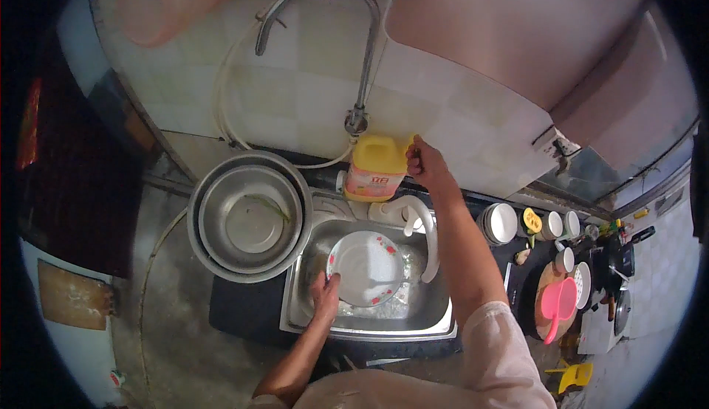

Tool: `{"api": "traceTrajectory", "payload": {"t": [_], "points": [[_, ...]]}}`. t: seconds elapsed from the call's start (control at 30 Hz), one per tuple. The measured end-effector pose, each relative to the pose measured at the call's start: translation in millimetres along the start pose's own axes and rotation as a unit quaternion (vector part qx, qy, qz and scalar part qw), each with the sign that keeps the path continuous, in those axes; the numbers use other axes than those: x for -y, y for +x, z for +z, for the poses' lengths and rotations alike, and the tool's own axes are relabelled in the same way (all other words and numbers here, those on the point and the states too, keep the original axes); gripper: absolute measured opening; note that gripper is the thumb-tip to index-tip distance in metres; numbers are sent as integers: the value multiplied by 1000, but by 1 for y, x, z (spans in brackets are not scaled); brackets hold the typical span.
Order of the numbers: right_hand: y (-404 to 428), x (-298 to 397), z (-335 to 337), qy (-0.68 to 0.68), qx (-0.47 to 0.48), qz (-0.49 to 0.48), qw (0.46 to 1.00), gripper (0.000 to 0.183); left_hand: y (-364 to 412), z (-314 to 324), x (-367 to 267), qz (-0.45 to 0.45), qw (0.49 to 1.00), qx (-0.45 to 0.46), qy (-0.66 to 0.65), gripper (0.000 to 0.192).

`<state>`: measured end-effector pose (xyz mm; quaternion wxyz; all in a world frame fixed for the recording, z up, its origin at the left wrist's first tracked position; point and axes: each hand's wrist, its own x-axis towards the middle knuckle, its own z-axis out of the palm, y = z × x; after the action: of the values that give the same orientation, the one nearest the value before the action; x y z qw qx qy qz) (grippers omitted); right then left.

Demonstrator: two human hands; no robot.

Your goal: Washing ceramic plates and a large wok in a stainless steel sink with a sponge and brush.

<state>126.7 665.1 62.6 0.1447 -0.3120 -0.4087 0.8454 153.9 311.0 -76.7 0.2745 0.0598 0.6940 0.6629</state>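
My left hand grips the left rim of a white plate with red flowers on its edge. The plate is held over the stainless steel sink. Reaching past the sink, my right hand has curled fingers beside a yellow detergent jug with a pink label. A bit of yellow shows at its fingertips; whether that is part of the jug or a separate thing is unclear. A white curved faucet rises behind the sink, partly behind my right forearm.
Two nested metal basins stand left of the sink, a green scrap in the inner one. A metal gooseneck tap is on the tiled wall. To the right are stacked white bowls, a cut squash and a pink dipper.
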Motion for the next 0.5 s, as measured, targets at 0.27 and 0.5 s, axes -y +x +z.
{"api": "traceTrajectory", "payload": {"t": [0.27, 0.5], "points": [[-85, -38, -67, -213, -27, -120, 969, 20, -6, 17, 23, -69, 997, -11, -27, 17], [-196, -251, -45, -527, 44, -220, 820, 46, -17, 50, 67, -206, 973, 18, -106, 25]]}}
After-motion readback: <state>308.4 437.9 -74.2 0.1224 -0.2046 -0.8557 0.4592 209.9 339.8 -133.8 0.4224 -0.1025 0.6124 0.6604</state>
